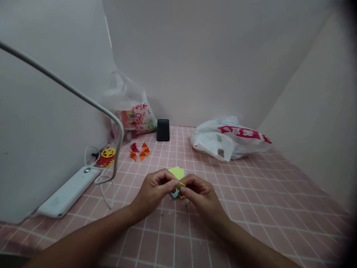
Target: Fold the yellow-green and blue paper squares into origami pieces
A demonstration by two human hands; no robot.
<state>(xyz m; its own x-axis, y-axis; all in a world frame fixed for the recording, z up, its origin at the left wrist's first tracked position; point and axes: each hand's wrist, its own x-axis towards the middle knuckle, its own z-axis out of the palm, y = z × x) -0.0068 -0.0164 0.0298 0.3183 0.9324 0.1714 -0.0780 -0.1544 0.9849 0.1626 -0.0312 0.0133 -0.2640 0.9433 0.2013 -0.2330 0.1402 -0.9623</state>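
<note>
Between my two hands, at the middle of the table, is a small folded piece of yellow paper [182, 184]. My left hand [156, 188] pinches it from the left with thumb and forefinger. From the right, my right hand [199, 191] pinches it the same way, fingertips almost meeting. Just beneath and behind the fingers lies a stack of square paper [176, 172], yellow on top, with blue and orange edges showing below. Farther left sit several small orange folded paper pieces [142, 154] and a red folded paper piece [134, 147].
A white power strip [69, 191] with a looping cable [119, 149] runs along the left wall. Yellow and red cut-out discs [107, 156] lie beside it. At the back are a phone [163, 130], an upright plastic bag [139, 115] and a flattened white bag [231, 139].
</note>
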